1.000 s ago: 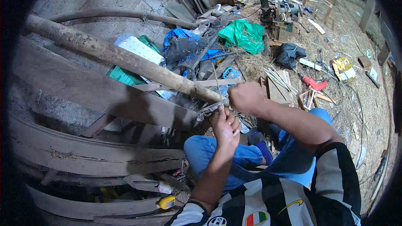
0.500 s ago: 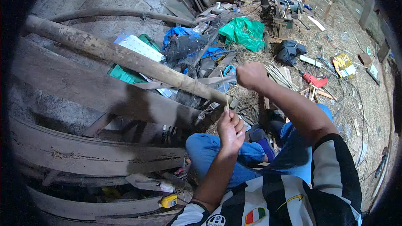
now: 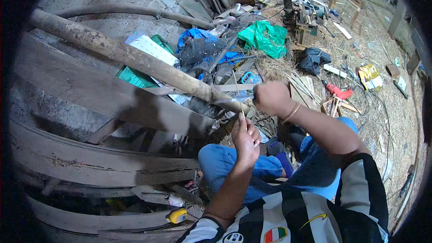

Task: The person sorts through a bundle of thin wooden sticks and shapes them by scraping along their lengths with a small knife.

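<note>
My left hand (image 3: 246, 139) is closed, pinching the lower end of a thin wooden stick (image 3: 237, 85) between thumb and fingers. The stick points up and slightly left from it. In my right hand (image 3: 272, 98), a closed fist, is what looks like a knife (image 3: 234, 99). Its pale blade, smeared by motion, reaches left across the stick; the handle is mostly hidden in the fist. I cannot tell whether the blade touches the stick. Just left of both hands lies the end of a long wooden pole (image 3: 180, 83).
Worn boards (image 3: 103, 162) run along the left, with a yellow bottle (image 3: 177, 216) low among them. Beyond my hands lie a green plastic bag (image 3: 265, 39) and a black bag (image 3: 315, 60). A red power drill (image 3: 338, 91) and cut sticks (image 3: 302, 87) rest on the littered ground at right.
My right hand has moved down towards my left hand, bringing the blade lower along the stick. The left hand keeps its pinch, nearly in place. The view has shifted slightly.
</note>
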Demonstrator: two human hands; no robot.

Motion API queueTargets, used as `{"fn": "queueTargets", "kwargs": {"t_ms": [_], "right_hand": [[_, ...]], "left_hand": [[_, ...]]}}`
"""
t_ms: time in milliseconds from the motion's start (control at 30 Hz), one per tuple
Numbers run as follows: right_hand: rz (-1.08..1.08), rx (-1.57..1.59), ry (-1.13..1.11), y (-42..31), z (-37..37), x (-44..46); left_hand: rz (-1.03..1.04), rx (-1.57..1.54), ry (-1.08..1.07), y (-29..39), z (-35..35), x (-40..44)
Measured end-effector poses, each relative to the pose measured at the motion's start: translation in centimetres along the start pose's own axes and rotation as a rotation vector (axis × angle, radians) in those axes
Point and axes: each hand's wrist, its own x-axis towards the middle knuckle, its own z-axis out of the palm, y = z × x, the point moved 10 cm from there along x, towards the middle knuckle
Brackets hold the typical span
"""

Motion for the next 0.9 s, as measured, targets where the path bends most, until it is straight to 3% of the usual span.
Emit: {"fn": "queueTargets", "kwargs": {"t_ms": [67,233,333,433,733,900], "right_hand": [[0.059,-0.019,-0.161,-1.5,0.2,-0.6],[0.017,-0.034,-0.196,-2.0,1.1,-1.0],[-0.001,-0.062,-0.181,-0.9,1.4,0.1],[0.103,-0.145,-0.027,2.5,0.9,1.7],[0.152,-0.202,-0.130,6.2,3.4,3.2],[0.293,-0.182,0.019,11.5,3.0,3.6]], "left_hand": [[0.029,0.037,-0.012,0.0,0.1,0.5],[0.029,0.017,-0.037,0.0,0.9,0.5],[0.010,-0.019,-0.053,0.1,1.1,0.1],[-0.022,-0.038,-0.073,-0.6,0.6,-0.5],[-0.133,-0.057,-0.036,-2.1,-1.8,-0.7],[-0.107,-0.054,-0.149,-2.6,-1.6,-2.5]]}}
